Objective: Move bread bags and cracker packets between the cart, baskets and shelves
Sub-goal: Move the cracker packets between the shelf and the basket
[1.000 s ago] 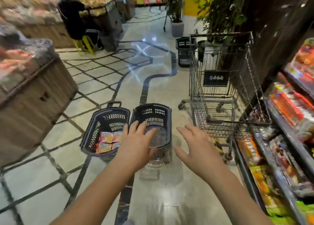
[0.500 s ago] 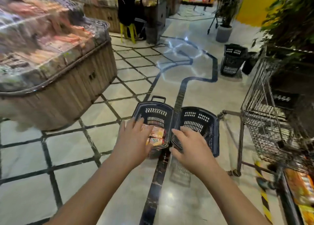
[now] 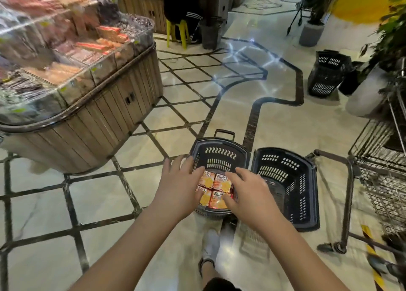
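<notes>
The tiled floor (image 3: 92,202) takes most of the view and has much open room in the middle; at the left stands a big wooden display stand (image 3: 105,115) loaded with wrapped bread and snacks, well apart from the baskets; at the right edge is the wire cart (image 3: 382,165), its lower frame near the empty basket (image 3: 276,172), so on that side there is only little room to pass. The two dark baskets sit side by side on the floor, almost touching, probably so that goods can go from one to the other with a short reach; the left basket (image 3: 219,159) holds four orange cracker packets (image 3: 217,188), packed close together in its near half. Both hands are open with the fingers spread; the left hand (image 3: 178,187) is over the left rim of this basket and the right hand (image 3: 252,194) over the right side of the packets, I think to take them from both sides; whether the fingers already touch the packets I cannot tell.
</notes>
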### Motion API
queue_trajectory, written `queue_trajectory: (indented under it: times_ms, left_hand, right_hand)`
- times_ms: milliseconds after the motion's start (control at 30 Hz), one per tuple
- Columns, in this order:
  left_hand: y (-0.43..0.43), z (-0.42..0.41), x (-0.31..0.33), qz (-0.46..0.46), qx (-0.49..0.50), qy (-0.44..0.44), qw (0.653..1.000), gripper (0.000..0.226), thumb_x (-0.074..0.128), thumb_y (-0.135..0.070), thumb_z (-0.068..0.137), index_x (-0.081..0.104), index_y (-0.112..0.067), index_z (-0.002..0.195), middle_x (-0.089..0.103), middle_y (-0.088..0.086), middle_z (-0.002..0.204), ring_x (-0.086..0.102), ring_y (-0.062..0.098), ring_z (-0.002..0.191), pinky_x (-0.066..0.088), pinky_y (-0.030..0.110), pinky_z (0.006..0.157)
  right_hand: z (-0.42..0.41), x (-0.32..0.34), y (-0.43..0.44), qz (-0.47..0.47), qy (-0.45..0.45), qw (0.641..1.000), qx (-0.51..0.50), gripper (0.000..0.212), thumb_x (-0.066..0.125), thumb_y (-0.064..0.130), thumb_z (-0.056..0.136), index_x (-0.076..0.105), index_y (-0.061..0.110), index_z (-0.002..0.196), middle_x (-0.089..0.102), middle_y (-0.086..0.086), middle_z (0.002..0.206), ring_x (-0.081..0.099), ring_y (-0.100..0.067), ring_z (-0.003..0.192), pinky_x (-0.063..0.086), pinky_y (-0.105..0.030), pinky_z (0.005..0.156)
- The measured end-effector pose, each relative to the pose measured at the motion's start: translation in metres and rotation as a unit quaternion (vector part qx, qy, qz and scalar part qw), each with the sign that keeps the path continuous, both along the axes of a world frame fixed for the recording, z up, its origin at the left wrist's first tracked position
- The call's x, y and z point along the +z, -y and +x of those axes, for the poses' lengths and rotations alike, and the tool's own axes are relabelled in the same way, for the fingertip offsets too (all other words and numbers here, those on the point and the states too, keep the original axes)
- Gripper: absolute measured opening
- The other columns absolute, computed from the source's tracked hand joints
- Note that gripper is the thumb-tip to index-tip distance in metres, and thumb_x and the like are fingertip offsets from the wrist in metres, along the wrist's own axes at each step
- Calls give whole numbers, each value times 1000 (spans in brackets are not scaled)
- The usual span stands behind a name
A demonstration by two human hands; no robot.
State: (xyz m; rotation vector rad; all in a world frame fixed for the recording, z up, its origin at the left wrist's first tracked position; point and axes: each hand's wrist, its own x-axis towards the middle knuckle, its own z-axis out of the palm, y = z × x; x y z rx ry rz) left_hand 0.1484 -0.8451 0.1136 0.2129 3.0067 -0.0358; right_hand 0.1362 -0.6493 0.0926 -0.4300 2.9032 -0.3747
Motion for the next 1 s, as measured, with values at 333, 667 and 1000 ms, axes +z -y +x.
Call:
queue_trajectory:
  times_ms: [333,667,1000]
  left_hand:
    - [10,-170,-47,7,-49,24,998,65,55,-47,98,31,-32,157,23,5,167,14,32,155,9,54,126]
    - [27,-254,-135,30,-89,113,989,64,61,-47,96,40,-32,154,32,6,164,25,34,152,13,51,125]
    - [48,-296,-332,40,-84,208,974,70,64,-45,94,36,-30,156,28,13,166,24,39,152,25,54,123]
  right_hand:
    - [-152,-51,7,-5,38,999,-39,55,61,43,96,49,30,148,48,1,151,46,-23,138,33,-42,116]
    - [-215,-133,11,-7,111,986,-124,57,62,44,95,50,26,148,49,-6,150,49,-27,137,40,-45,115]
    - [-238,-316,28,-13,164,967,-196,53,67,34,94,56,20,144,53,-14,145,52,-33,133,48,-48,107]
